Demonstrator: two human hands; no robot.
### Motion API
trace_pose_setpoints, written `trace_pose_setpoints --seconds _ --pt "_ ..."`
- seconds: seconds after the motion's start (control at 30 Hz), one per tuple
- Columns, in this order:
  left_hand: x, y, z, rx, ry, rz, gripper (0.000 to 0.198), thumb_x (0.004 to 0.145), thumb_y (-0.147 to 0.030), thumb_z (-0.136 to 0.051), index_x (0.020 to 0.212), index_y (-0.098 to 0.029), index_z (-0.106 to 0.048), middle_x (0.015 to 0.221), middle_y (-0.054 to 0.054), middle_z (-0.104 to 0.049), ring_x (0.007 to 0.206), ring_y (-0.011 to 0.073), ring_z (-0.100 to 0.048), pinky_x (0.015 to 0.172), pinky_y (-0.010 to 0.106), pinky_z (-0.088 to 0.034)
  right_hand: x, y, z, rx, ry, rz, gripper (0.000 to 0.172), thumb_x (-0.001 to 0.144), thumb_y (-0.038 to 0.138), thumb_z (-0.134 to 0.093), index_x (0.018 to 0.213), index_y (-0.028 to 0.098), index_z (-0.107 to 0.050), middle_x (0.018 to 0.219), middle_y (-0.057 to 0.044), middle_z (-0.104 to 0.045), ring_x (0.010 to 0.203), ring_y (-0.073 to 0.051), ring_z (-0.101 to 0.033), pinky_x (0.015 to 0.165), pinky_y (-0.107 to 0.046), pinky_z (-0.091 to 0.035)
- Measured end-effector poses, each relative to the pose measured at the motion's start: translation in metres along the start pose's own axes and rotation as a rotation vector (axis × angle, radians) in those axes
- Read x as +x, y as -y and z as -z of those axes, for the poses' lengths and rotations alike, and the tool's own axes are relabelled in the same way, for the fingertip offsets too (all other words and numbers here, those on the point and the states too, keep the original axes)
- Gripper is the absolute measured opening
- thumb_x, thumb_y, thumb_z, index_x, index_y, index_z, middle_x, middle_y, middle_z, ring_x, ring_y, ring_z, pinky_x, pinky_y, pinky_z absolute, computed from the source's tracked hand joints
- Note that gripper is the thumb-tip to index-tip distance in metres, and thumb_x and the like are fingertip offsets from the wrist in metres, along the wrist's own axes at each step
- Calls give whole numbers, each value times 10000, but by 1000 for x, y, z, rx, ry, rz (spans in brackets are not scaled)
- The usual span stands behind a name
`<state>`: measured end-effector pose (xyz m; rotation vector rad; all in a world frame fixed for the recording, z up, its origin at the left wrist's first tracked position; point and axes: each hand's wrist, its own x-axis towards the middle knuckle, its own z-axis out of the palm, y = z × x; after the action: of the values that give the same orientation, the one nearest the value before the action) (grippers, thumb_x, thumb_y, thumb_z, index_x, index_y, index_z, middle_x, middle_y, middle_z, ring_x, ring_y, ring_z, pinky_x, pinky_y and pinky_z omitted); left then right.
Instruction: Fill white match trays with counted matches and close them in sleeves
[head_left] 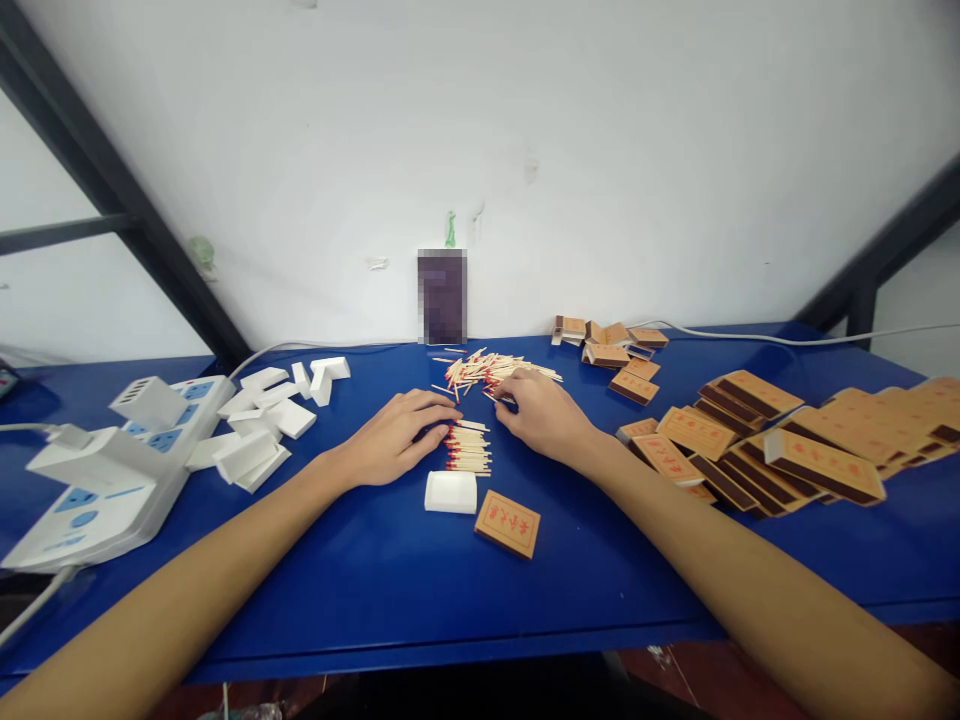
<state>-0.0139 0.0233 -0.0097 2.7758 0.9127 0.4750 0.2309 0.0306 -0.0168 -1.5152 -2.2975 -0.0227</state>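
My left hand [397, 437] rests palm down on the blue table [375, 580], its curled fingertips touching a small aligned bundle of red-tipped matches [469, 450]. My right hand [541, 412] lies just right of that bundle, fingers pinched on a match or two at the near edge of a loose heap of matches [491, 368]. In front of the bundle sit a white inner tray [450, 491] and an orange matchbox sleeve [508, 523].
Several white inner trays [274, 410] lie at the left, beside two white power strips [105, 470]. Orange matchbox sleeves are piled at the right [787, 440] and at the back [611, 352]. A white cable [750, 337] runs along the wall.
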Motion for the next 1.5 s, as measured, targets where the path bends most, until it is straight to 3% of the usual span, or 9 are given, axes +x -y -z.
trace_pose_setpoints --seconds 0.37,0.57,0.83,0.97,1.07,1.23,1.5 --pt "0 -1 1 1 6 -5 361 1030 -326 -339 1277 -226 -581 1320 81 -580 1246 239 -509 1063 461 -407 2 -5 -5 144 -15 42 250 810 57 -545 972 161 -704 935 -79 -720 877 -199 -628 797 -300 -453" --pt "1 -2 1 4 2 1 349 1028 -326 -356 1295 -224 -557 1332 75 -578 1251 234 -504 1058 449 -404 1 2 -10 246 -45 169 212 827 82 -564 959 172 -703 914 -53 -725 879 -191 -635 817 -304 -464" --pt "0 0 0 -24 19 6 394 1033 -357 -348 1394 -244 -460 1395 69 -549 1305 241 -465 1074 459 -382 0 10 -9 400 -53 173 195 867 104 -559 971 185 -704 895 -26 -740 825 -156 -648 783 -276 -480" --pt "0 4 -3 -24 34 -12 393 1042 -360 -318 1389 -266 -475 1409 53 -549 1336 245 -437 1086 475 -362 2 1 -5 237 -106 36 223 880 109 -526 1001 174 -701 1014 -67 -738 926 -196 -657 838 -314 -481" --pt "0 5 -4 -20 42 -18 384 1047 -353 -307 1368 -271 -501 1390 42 -569 1330 242 -440 1083 477 -358 2 -5 -2 96 -65 -22 236 871 100 -523 1012 168 -700 1058 -91 -727 1002 -235 -642 885 -349 -474" --pt "0 4 -3 -26 35 -29 368 1047 -331 -312 1354 -276 -506 1382 30 -576 1324 227 -446 1077 463 -361 3 -6 -2 16 -6 -23 240 868 85 -514 993 165 -704 1063 -106 -716 1031 -241 -628 918 -353 -468" --pt "0 3 -2 -23 22 -28 356 1040 -322 -334 1330 -248 -526 1368 60 -576 1292 237 -475 1052 457 -376 3 -8 -2 22 -13 -47 287 865 63 -492 1033 165 -701 1107 -110 -706 1068 -249 -612 925 -363 -466"
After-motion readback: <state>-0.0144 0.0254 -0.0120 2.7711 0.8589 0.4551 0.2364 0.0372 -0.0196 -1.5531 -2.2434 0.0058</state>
